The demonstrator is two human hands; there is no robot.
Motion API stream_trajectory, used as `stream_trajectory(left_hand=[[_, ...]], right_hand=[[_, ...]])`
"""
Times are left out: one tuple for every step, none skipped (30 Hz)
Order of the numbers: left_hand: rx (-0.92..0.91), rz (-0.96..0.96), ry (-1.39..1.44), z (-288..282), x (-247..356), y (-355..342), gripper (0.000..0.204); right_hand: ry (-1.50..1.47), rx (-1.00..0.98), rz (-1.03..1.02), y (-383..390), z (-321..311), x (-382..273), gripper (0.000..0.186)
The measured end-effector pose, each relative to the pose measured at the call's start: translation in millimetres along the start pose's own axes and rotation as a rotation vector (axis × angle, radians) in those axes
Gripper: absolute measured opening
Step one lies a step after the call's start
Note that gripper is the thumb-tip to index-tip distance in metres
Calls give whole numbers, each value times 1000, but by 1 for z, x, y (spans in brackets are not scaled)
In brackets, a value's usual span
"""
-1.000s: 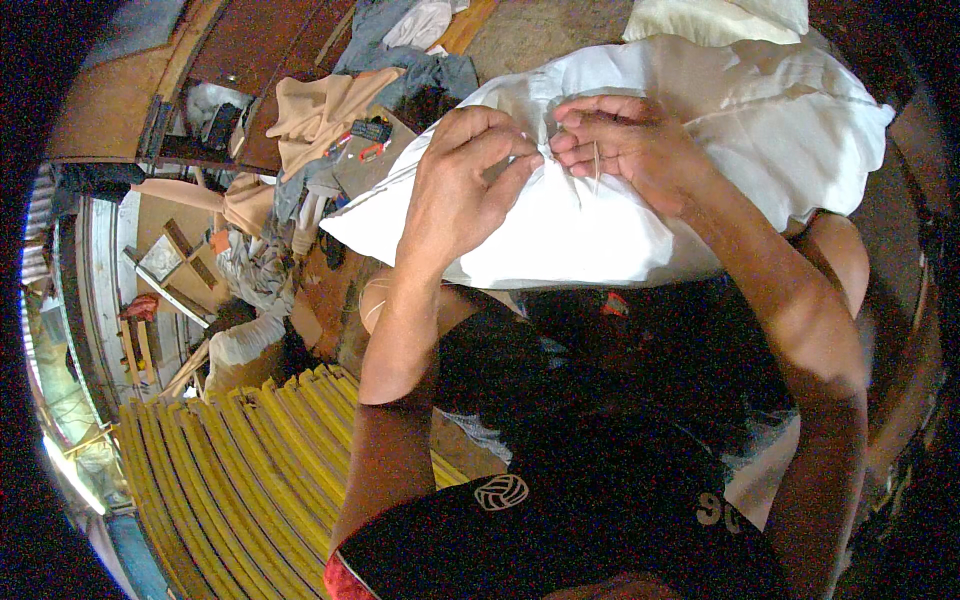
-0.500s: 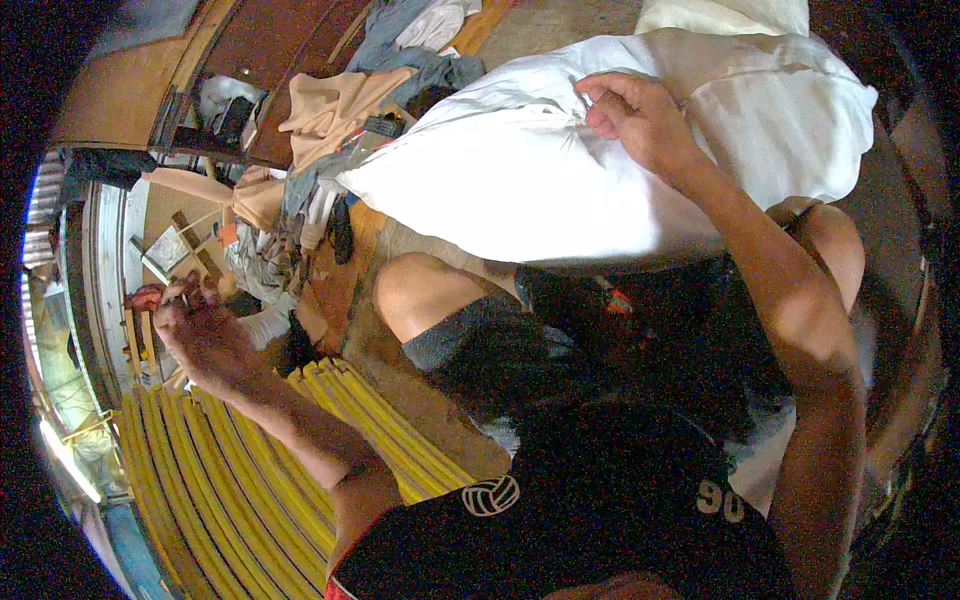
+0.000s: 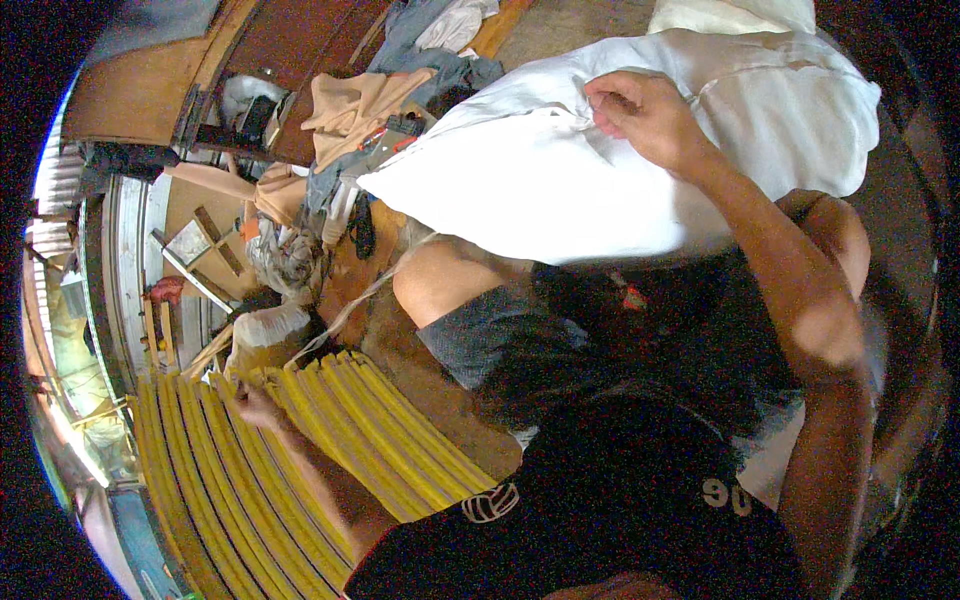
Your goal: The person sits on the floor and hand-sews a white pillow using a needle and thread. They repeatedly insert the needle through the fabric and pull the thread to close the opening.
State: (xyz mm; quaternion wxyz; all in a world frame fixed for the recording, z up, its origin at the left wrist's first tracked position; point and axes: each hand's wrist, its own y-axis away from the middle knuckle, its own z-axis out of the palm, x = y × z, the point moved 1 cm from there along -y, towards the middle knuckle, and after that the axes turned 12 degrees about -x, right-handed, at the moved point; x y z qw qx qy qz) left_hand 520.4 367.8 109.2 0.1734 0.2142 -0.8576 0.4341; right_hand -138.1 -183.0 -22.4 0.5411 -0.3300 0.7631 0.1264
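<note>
A large, full white cloth sack (image 3: 500, 190) lies across in front of my knees, its pointed corner toward the left. My right hand (image 3: 645, 118) rests on top of it, fingers closed on a gathered fold of the cloth. Down at the left, my left hand (image 3: 258, 402) is low over a yellow slatted bench (image 3: 400, 430), its fingers curled and closed. What they hold is too small to make out. A pale, thin strand (image 3: 372, 292) slants from near the sack's left corner and my knee down toward the bench, ending close to that hand.
Rumpled clothes and a tan cloth (image 3: 345, 115) lie in a heap at the far left. Beside them are a small wooden frame (image 3: 190, 245) and a red object (image 3: 165, 290). Another pale sack (image 3: 735, 15) sits behind the white one. Brown wooden panels (image 3: 130, 105) stand at upper left.
My left hand has dropped from beside the wooden frame down to the yellow bench. The pale strand now shows beside my knee. My right hand stays on the sack.
</note>
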Motion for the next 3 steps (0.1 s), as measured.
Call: stream_trajectory(left_hand=[[-86, -93, 3, 45, 6, 4, 62], [-176, -184, -10, 85, 18, 7, 69], [-291, -137, -38, 86, 1, 18, 73]], right_hand=[[54, 5, -36, 0, -2, 8, 26], [70, -3, -18, -1, -5, 6, 26], [44, -34, -28, -6, 2, 1, 27]])
